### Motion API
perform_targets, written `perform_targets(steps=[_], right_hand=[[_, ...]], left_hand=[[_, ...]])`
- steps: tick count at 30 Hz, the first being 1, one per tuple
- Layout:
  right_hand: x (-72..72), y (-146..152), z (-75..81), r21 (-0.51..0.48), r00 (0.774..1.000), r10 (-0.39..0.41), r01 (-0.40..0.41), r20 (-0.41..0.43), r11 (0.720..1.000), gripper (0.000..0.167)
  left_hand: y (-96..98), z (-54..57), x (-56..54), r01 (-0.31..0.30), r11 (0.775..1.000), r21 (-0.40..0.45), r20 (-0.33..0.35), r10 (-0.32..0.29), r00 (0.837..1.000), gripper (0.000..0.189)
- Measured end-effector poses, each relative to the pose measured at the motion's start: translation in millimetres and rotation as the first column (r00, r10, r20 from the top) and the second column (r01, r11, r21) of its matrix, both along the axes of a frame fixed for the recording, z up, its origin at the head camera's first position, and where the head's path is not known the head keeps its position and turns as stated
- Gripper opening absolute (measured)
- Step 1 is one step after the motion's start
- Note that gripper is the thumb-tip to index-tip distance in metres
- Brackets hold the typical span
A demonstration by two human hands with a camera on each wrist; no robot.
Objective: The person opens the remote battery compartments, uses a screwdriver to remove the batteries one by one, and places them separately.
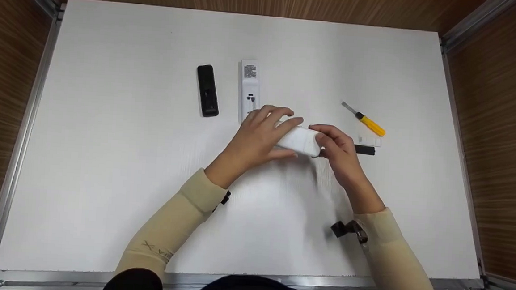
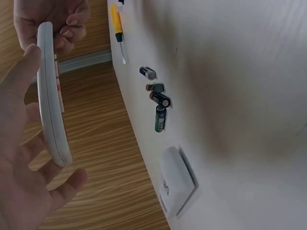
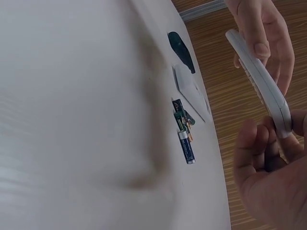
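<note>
A white remote control [image 1: 299,141] is held between both hands above the table, its plain side up in the head view. My left hand [image 1: 261,134] holds it at the left part, thumb along the near edge and the other fingers spread over the far edge. The right hand [image 1: 340,152] pinches its right end between thumb and fingers. Small buttons show on its underside in the left wrist view. Several batteries [image 2: 158,98] lie on the table below, mostly hidden by the hands in the head view.
A black remote [image 1: 207,91] and a second white remote [image 1: 250,88] lie beyond the left hand. Right of the right hand are a yellow-handled screwdriver [image 1: 369,123], a small pale piece [image 1: 370,141] and a black strip [image 1: 365,150]. Wooden walls [image 1: 500,133] border the white table.
</note>
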State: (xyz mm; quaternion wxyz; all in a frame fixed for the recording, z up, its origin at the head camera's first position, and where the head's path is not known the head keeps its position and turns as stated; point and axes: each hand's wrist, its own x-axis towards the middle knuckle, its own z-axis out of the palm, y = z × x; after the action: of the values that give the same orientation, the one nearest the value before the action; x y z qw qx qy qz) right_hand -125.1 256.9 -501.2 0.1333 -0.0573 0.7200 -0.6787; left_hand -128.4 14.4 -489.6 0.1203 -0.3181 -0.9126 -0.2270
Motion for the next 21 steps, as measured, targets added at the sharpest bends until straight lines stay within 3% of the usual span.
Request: perform_targets(steps=[5, 9, 16, 21], right_hand=[[-1.2, -1.6, 1.8, 0.012, 1.000, 0.029, -0.029, 0.010, 1.000, 0.031], [-1.0, -1.4, 2.8, 0.009, 0.999, 0.039, -0.039, 0.009, 0.999, 0.033], [0.0, -3.1, 2.5, 0.013, 0.999, 0.033, -0.032, -0.017, 0.999, 0.042], [0.1, -9.0, 0.9, 0.046, 0.999, 0.025, -0.024, -0.028, 0.999, 0.047]], left_hand=[[3.3, 0.2, 0.4, 0.022, 0.997, -0.070, -0.012, -0.023, 1.000, 0.072], [4.3, -1.1, -0.4, 0.031, 0.999, -0.041, -0.032, -0.033, 0.999, 0.070], [6.8, -5.3, -2.3, 0.022, 0.999, 0.031, -0.143, -0.017, 0.990, 0.063], [10.1, -6.7, -2.7, 0.030, 0.998, 0.048, -0.155, -0.022, 0.988, 0.063]])
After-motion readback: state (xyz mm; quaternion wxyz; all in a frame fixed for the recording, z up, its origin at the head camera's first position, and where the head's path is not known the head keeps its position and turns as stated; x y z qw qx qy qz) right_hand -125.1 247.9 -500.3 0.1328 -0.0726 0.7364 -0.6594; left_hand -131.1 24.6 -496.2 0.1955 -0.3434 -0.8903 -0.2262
